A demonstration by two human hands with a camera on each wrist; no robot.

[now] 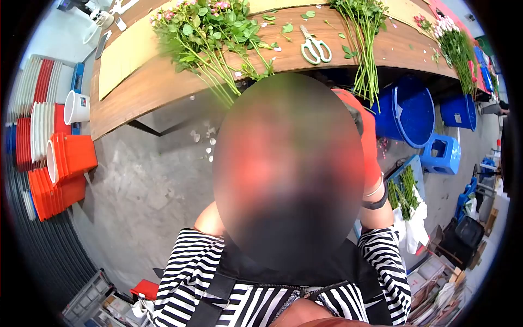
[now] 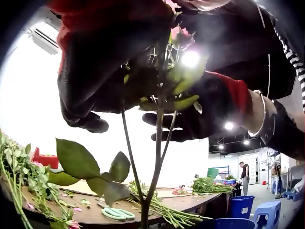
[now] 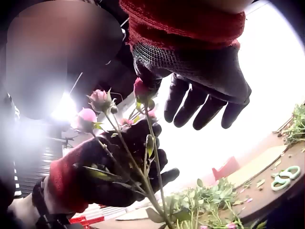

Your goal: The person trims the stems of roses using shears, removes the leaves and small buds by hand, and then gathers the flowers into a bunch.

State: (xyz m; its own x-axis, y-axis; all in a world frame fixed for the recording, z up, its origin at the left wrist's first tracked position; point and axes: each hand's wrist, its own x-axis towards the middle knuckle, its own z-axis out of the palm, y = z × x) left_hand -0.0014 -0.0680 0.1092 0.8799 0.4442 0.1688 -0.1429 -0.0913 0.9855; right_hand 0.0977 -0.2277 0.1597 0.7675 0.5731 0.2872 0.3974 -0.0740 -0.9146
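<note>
A spray of pink roses (image 3: 100, 101), with buds and green leaves, stands upright between both gloved hands above the table. My left hand (image 3: 105, 167), in a black and red glove, holds it from the side, its fingers passing around the stems. My right hand (image 3: 200, 76) hangs at the flower heads, its four fingers extended and its thumb against a pink bud (image 3: 140, 89). In the left wrist view the thick stem (image 2: 152, 186) runs down below the hands, with large leaves (image 2: 76, 157) on a lower side shoot. A blurred patch hides both hands in the head view.
The wooden table (image 1: 131, 87) carries leafy pink roses (image 1: 218, 27), green-handled scissors (image 1: 315, 46), bare green stems (image 1: 368, 54) and scattered leaves. Blue buckets (image 1: 406, 111) and a blue stool (image 1: 440, 154) stand at right. Orange bins (image 1: 73, 152) are stacked at left.
</note>
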